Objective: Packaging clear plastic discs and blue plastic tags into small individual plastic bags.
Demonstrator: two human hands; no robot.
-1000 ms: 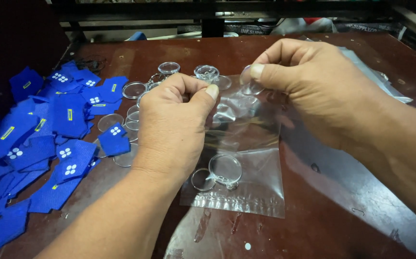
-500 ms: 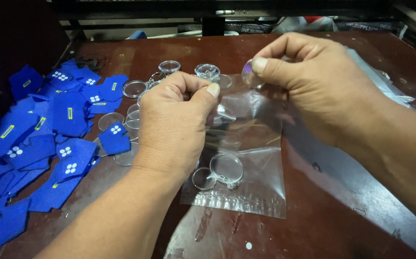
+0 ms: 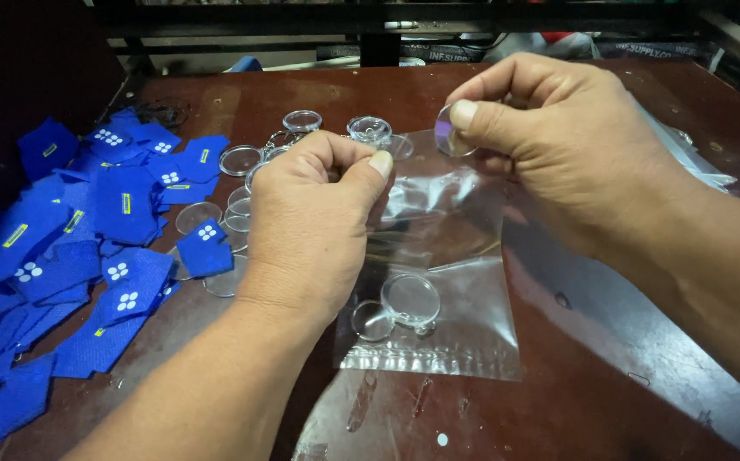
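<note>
From the head view, the left hand (image 3: 314,226) pinches the open mouth of a clear plastic bag (image 3: 438,282) over the brown counter (image 3: 626,341), while the right hand (image 3: 558,141) grips a clear round disc (image 3: 448,137) between thumb and fingers at the bag's opening. Inside, near its sealed bottom, lie two clear round pieces (image 3: 400,306); more clear discs (image 3: 242,160) and blue fabric patches (image 3: 88,248) lie on the counter to the left.

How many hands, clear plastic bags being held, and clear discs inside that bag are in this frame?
Person's hands: 2, left hand and right hand
Clear plastic zip bag held by both hands: 1
Round clear plastic discs inside that bag: 2
Total: 5
</note>
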